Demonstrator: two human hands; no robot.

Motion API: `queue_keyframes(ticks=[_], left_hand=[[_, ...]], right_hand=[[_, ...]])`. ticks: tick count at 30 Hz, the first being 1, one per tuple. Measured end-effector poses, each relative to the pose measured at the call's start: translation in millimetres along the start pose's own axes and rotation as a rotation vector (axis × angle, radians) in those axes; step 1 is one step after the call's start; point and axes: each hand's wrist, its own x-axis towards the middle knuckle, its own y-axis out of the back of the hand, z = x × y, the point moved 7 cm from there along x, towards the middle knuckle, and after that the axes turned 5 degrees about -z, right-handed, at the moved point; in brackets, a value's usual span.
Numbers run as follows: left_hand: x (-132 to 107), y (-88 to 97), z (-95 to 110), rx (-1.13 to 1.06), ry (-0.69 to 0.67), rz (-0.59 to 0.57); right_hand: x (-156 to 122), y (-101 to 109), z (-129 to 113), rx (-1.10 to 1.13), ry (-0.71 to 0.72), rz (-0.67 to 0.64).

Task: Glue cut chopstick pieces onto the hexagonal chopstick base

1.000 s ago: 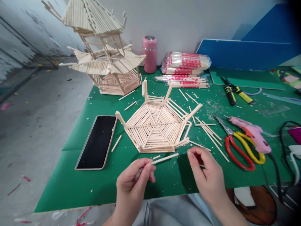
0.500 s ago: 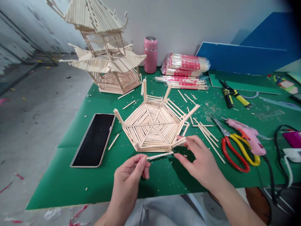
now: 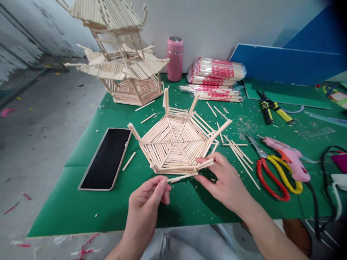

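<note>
A flat hexagonal panel of glued wooden sticks [image 3: 177, 142] lies on the green mat [image 3: 81, 202], with short posts rising at its corners. My left hand [image 3: 148, 198] pinches one end of a loose wooden stick [image 3: 182, 177], held just in front of the panel's near edge. My right hand [image 3: 226, 180] rests at the panel's near right corner, its thumb and fingers closed on the protruding stick ends there.
A tall stick pagoda [image 3: 119, 54] stands at the back left. A black phone [image 3: 105, 159] lies left of the panel. Right of it lie loose sticks [image 3: 238, 151], red-and-yellow scissors [image 3: 273, 169], a pink glue gun [image 3: 290, 159] and pliers [image 3: 268, 108]. A pink bottle [image 3: 175, 59] and packed chopsticks [image 3: 217, 72] sit behind.
My right hand moved forward from the mat's front to the panel's near right corner and took hold of it. The left hand carried the loose stick up close to the panel's near edge.
</note>
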Motion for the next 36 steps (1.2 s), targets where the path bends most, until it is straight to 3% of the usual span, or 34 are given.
queue_keyframes(ticks=[20,36], left_hand=[[3.9,-5.2,2.9,-0.100,0.164,0.036],[5.6,-5.6,3.0,-0.097,0.170,0.000]], right_hand=[[1.7,-0.2,0.3,0.001,-0.008,0.048],[2.4,1.3,0.0,0.036,-0.020,0.062]])
